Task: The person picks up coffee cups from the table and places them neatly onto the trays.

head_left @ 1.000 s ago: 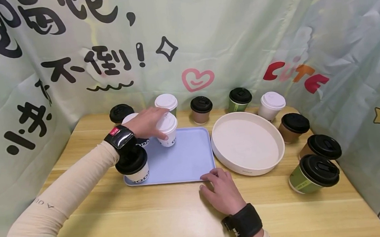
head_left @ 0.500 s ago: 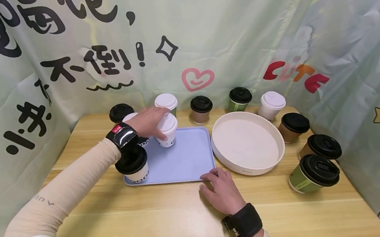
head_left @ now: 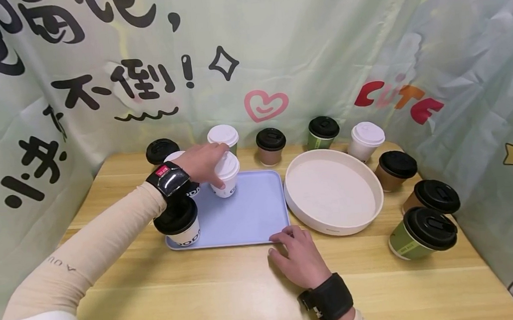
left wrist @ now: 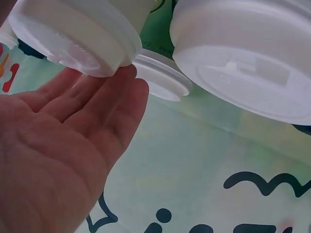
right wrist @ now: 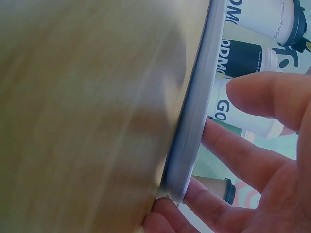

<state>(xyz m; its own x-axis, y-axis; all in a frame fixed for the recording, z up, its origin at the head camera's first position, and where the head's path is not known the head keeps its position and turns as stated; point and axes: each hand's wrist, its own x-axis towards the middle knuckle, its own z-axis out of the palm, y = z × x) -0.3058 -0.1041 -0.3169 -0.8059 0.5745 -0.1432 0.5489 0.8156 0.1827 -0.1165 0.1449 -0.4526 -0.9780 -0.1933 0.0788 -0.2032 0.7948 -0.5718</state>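
Note:
My left hand [head_left: 202, 163] holds a white paper cup [head_left: 227, 168] with a white lid, standing at the back of the blue tray [head_left: 252, 215]. The thumb is on its near side; in the left wrist view the fingertips [left wrist: 127, 73] meet the lid's rim. Under that wrist, a dark-bodied cup [head_left: 193, 189] with a white lid is partly hidden. A black-lidded white cup [head_left: 184, 231] stands at the tray's front left corner. My right hand [head_left: 302, 259] rests its fingers against the tray's front right corner, thumb apart in the right wrist view.
A round cream tray [head_left: 333, 191] lies right of the blue one. Several lidded cups line the table's back and right edges, among them a brown cup [head_left: 271, 146], a white cup [head_left: 366, 140] and a green cup [head_left: 421, 232]. A printed cloth [head_left: 320, 49] hangs behind.
The left wrist has shifted slightly to the right while its fingers stay at the white cup. The head view has tilted a little. The right hand and the trays keep their places.

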